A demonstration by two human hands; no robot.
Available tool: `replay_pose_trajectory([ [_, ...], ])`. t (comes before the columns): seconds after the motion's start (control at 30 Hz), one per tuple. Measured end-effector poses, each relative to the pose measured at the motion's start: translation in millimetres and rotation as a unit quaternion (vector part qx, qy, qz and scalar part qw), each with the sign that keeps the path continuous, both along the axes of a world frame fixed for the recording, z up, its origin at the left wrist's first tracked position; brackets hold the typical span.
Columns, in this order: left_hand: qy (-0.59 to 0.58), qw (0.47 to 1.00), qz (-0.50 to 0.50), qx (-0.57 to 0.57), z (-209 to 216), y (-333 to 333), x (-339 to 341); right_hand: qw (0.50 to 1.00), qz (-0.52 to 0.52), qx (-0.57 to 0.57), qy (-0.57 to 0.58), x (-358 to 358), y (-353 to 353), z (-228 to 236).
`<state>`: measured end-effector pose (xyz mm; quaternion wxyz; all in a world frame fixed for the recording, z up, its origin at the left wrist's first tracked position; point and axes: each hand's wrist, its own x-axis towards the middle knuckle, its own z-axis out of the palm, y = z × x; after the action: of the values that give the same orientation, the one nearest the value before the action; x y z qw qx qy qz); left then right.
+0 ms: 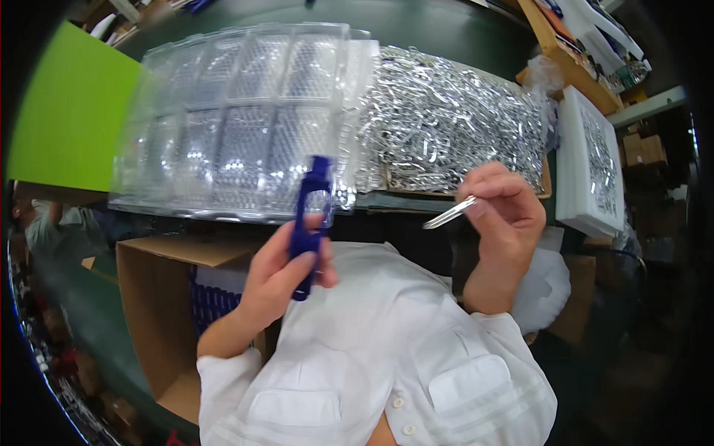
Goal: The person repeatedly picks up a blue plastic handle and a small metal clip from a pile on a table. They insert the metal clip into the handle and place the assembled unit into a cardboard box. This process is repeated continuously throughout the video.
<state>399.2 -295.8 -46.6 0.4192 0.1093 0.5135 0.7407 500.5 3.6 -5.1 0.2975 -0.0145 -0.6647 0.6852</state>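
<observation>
My left hand point(277, 273) grips a long dark blue plastic part point(303, 236) with a cut-out near its upper end, held upright in front of my chest. To the right, my right hand point(507, 215) pinches a slim, shiny metal piece point(448, 214) between thumb and fingers; its free end points left toward the blue part. The two pieces are apart. Just beyond the right hand lies a heap of similar shiny metal pieces point(454, 119) in a shallow box. Clear plastic compartment trays point(232, 104) are beyond the left hand.
An open cardboard box point(145, 297) by my left arm holds several blue parts point(212, 306). A white foam tray point(567, 167) with metal pieces stands right of the heap. A bright green panel point(74, 111) rises at the left; a wooden shelf point(554, 41) is at the far right.
</observation>
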Motion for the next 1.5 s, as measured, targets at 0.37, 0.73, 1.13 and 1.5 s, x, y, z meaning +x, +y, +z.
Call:
replay_pose_trajectory([
  [0.37, -0.023, 0.988, -0.153, 0.002, -18.2, 78.2, 3.0, 0.942, -0.104, 0.292, -0.125, -14.5, -25.3, -16.0],
  [0.73, 0.023, 0.987, -0.154, -0.032, -32.4, 77.5, 0.1, 0.916, -0.083, 0.355, -0.169, -24.9, -28.7, -22.8],
  [1.13, 0.097, 0.990, -0.099, -0.009, -47.7, 82.1, 1.9, 0.916, -0.176, 0.335, -0.131, -25.5, -41.5, -38.8],
  [1.5, 0.227, 0.966, -0.090, -0.085, -44.9, 102.6, -0.9, 0.963, -0.089, 0.126, -0.219, -12.5, -34.9, -67.5],
])
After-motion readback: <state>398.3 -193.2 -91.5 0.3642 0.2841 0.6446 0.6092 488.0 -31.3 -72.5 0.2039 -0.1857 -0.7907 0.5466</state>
